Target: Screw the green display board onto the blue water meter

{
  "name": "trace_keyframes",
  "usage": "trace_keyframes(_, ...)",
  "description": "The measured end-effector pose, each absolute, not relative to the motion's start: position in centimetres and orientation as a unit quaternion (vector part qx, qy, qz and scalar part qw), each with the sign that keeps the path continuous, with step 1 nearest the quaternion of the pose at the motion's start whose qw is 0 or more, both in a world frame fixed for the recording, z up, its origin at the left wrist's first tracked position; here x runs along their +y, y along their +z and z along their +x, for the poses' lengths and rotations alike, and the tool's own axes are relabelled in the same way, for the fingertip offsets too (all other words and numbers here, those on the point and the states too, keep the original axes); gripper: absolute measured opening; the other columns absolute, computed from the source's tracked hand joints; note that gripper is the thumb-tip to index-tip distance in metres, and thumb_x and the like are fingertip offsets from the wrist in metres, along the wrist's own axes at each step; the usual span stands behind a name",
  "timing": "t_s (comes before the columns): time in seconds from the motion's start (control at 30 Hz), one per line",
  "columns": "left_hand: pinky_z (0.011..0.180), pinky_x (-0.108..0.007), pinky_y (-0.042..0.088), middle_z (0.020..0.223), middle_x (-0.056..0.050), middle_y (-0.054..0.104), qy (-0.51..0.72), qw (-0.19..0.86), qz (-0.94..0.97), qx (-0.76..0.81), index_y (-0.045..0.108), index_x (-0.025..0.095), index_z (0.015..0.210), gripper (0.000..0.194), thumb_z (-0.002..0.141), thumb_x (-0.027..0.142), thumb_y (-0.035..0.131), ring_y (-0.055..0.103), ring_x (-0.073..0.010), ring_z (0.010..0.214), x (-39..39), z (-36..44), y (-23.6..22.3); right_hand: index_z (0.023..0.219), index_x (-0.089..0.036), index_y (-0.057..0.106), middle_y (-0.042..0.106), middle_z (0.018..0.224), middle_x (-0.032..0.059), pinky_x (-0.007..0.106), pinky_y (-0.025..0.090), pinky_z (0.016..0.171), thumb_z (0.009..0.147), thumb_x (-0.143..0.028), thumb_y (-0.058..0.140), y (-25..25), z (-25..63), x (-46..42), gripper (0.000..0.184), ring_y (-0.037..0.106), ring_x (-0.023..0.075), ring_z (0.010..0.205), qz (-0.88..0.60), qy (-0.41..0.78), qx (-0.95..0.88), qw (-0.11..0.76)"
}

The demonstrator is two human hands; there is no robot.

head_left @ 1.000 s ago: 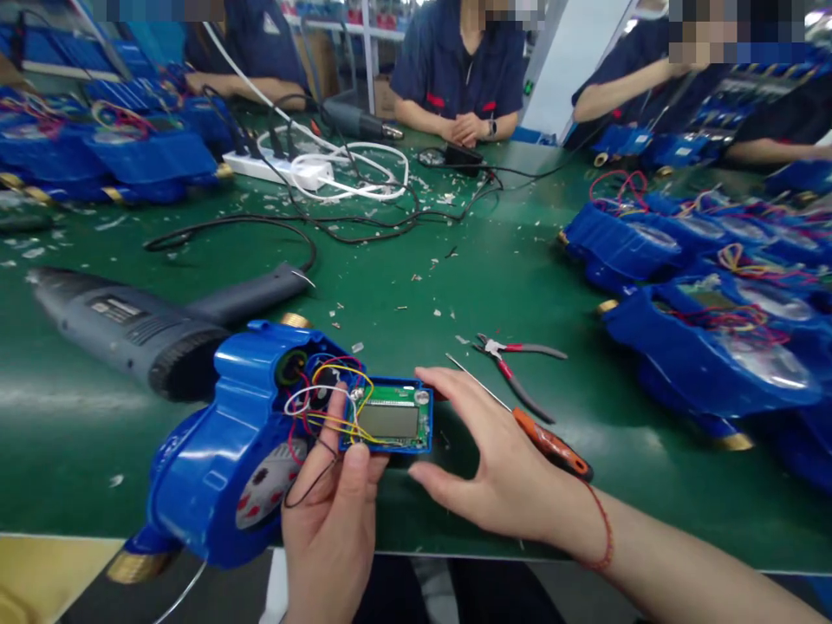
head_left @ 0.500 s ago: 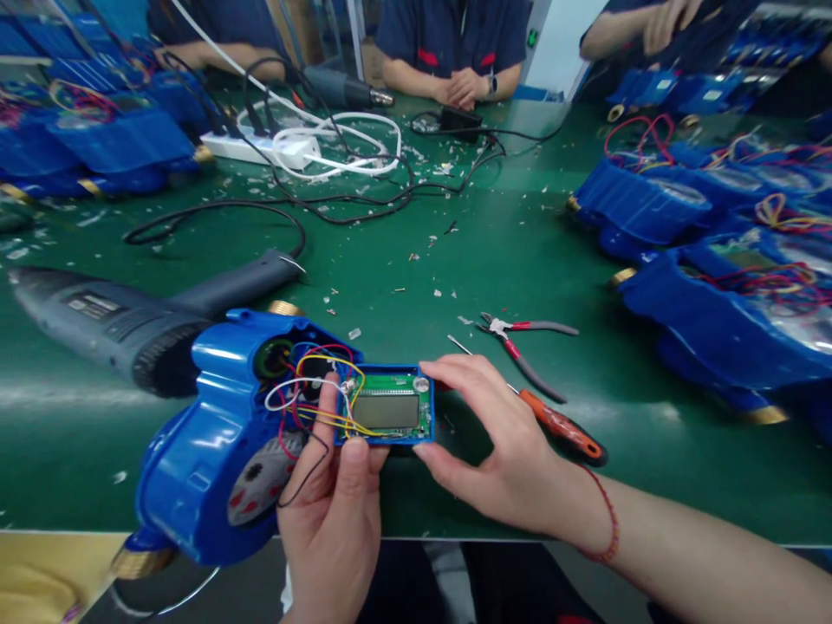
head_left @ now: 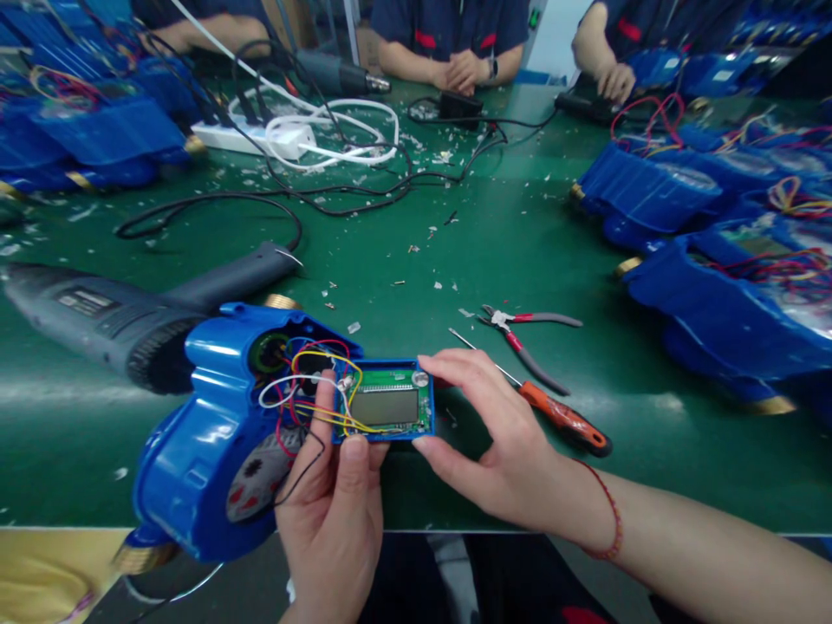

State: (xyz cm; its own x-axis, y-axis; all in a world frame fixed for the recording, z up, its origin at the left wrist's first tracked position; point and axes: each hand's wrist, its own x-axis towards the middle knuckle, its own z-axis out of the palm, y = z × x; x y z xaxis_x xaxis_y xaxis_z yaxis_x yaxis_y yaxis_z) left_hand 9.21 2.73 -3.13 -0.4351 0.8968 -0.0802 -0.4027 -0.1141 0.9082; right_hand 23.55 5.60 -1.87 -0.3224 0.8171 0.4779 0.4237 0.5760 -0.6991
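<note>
A small blue case with a green circuit board and grey LCD screen [head_left: 385,407] faces up in front of me. My left hand [head_left: 341,511] grips its left side, thumb at the lower edge and a finger along the left end. My right hand [head_left: 497,442] holds its right end between thumb and fingertips. Yellow, red, white and black wires [head_left: 299,390] run from the board into an open blue water meter [head_left: 175,485] with brass ends, at the left by the table's edge. The meter's round dial is partly hidden by my left hand.
A grey heat gun [head_left: 110,325] lies at left. Red-handled cutters [head_left: 513,338] and an orange screwdriver [head_left: 565,420] lie right of my hands. Several blue meters [head_left: 734,303] stand at right, more at far left. A white power strip [head_left: 253,141] and cables lie farther back; people sit opposite.
My hands and the board case stay almost still. The view shifts slightly. At far right, a co-worker's hand has come down to a dark object on the table.
</note>
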Motion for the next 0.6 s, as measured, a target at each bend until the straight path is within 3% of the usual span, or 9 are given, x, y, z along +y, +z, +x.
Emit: trace_keyframes(0.6,0.085,-0.023,0.059,0.124,-0.004,0.071,0.707,0.451,0.259,0.48,0.071,0.027,0.114,0.032,0.082,0.023,0.075,0.072,-0.0165,0.102,2.87,9.34,-3.06,0.125,-0.015,0.052,0.062,0.109,0.0104,0.035,0.054,0.09,0.084,-0.024,0.073,-2.08,23.19,5.86,0.047,0.058,0.0195,0.103,-0.401,0.242,-0.751,0.465)
